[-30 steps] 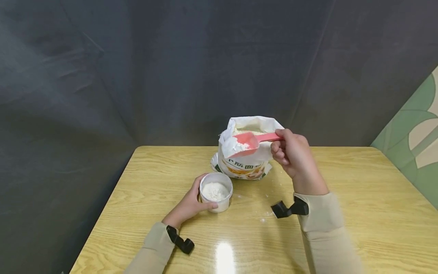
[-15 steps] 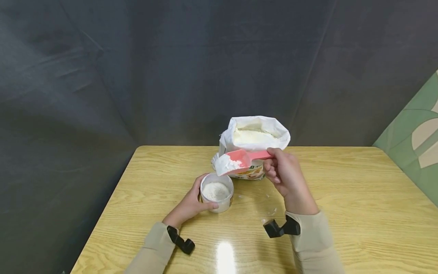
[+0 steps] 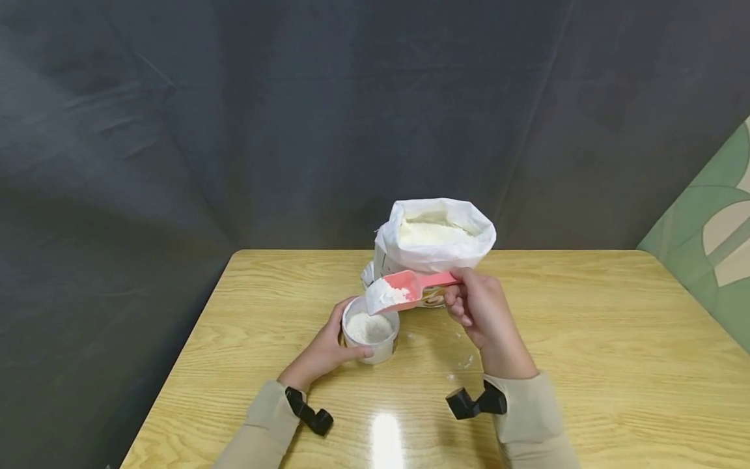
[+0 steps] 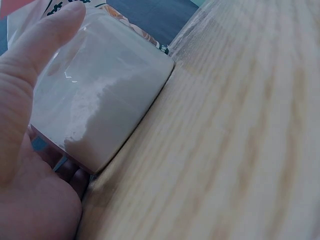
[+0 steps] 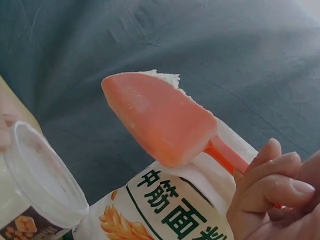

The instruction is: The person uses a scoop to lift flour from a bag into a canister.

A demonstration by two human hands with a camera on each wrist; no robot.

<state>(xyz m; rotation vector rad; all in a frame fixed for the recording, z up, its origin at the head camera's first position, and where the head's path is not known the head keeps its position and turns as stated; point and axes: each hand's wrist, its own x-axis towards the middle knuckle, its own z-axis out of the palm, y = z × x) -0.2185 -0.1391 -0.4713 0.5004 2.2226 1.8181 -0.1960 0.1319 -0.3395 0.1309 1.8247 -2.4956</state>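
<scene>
My right hand (image 3: 483, 312) grips the handle of a pink scoop (image 3: 415, 285) heaped with white flour. In the head view the scoop's tip overlaps the far rim of a clear plastic tub (image 3: 383, 352). The right wrist view shows the underside of the scoop (image 5: 160, 117) raised above the tub's (image 5: 50, 175) level. Around the tub's left side curls my left hand (image 3: 328, 352), its thumb along the near wall. Flour (image 4: 112, 115) lies inside the tub, seen through its wall in the left wrist view. The tub stands upright on the wooden table.
Behind the tub stands an open white flour bag (image 3: 436, 251), with flour visible inside its mouth. Specks of spilled flour (image 3: 465, 362) dot the wooden table (image 3: 615, 339). A dark cloth (image 3: 363, 117) hangs along the table's back edge.
My right hand has carried the loaded scoop from in front of the bag's mouth, toward me and left, to the tub's far rim. The left hand and tub have hardly moved.
</scene>
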